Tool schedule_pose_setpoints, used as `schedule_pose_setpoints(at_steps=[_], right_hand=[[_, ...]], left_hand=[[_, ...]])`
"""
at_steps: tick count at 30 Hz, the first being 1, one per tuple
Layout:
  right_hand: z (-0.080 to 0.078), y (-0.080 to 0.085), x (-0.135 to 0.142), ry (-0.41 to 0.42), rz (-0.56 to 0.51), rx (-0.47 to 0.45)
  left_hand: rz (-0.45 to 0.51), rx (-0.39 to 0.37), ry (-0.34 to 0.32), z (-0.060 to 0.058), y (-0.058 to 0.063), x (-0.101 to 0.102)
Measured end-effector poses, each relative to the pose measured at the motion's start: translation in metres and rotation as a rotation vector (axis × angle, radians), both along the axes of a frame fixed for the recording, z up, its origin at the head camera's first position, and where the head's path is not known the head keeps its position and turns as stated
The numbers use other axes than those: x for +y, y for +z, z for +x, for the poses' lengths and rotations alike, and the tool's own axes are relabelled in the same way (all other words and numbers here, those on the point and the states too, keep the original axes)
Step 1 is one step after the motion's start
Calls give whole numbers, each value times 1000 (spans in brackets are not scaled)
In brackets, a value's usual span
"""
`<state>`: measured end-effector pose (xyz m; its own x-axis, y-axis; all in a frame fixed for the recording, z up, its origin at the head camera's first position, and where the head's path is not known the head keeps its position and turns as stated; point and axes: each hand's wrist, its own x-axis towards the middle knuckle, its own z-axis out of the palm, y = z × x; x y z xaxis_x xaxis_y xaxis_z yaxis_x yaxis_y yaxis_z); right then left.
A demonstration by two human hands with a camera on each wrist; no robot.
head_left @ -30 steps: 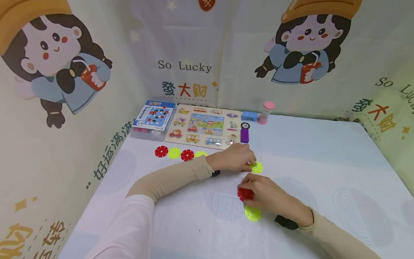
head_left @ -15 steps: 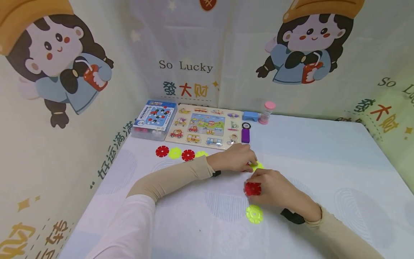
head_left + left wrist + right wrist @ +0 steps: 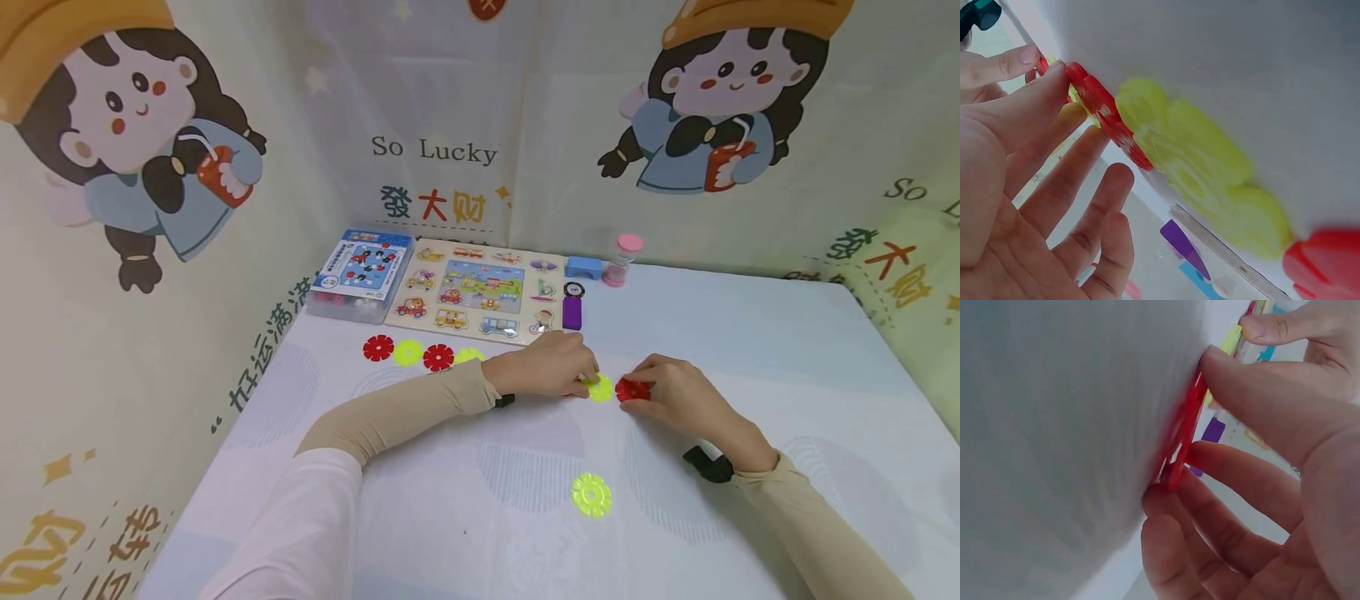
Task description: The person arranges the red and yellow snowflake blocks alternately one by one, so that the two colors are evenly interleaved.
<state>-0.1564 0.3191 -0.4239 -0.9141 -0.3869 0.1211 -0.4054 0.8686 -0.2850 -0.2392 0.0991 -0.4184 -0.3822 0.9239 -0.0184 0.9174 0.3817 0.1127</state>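
Note:
In the head view my right hand (image 3: 690, 400) pinches a red notched plastic disc (image 3: 633, 390) by its edges, flat and close over the table. In the right wrist view that red disc (image 3: 1186, 428) lies between thumb and fingertips. My left hand (image 3: 546, 367) holds a yellow-green disc (image 3: 601, 388) at its rim, just left of the red one. Alternating red and yellow-green discs run leftward, starting at a red disc (image 3: 378, 347); my left forearm hides part of this row. Nearer me lies a separate yellow-green disc (image 3: 592, 495).
Behind the row lies a wooden vehicle puzzle board (image 3: 480, 292), with a clear lidded box (image 3: 360, 275) at its left. Right of the board stand a purple block (image 3: 572, 313), a round black-and-white piece (image 3: 573, 289), a blue block (image 3: 583, 267) and a pink sand timer (image 3: 622, 260).
My right hand has lifted the red disc away from beside the loose yellow-green disc and carried it up and right to the row's right end. The left hand stays in place.

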Motion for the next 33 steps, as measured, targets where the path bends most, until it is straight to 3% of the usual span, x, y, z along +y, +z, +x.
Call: schedule_pose_setpoints(at_steps=[8,13,15,18,22,27,33], right_hand=[[-1,-1,-1,-13,6,-9],[16,2,-11,-35,-24,14],[30,5,-22,22,-46,4],[55,10,-41,193,-55,-79],[80,11,-60,368,11,-148],[89,6,-66,374,36,-88],[89,3,-64,404,22,-29]], left_hand=[[-29,-34,5,-2,3,2],[-23,-14,-7,-1,4,4],[-23,-2,-16,-1,4,7],[-21,-3,-26,1,4,14],[-13,-21,-29,2,4,25],[-38,-45,-27,6,3,37],[-73,11,-36,11,2,46]])
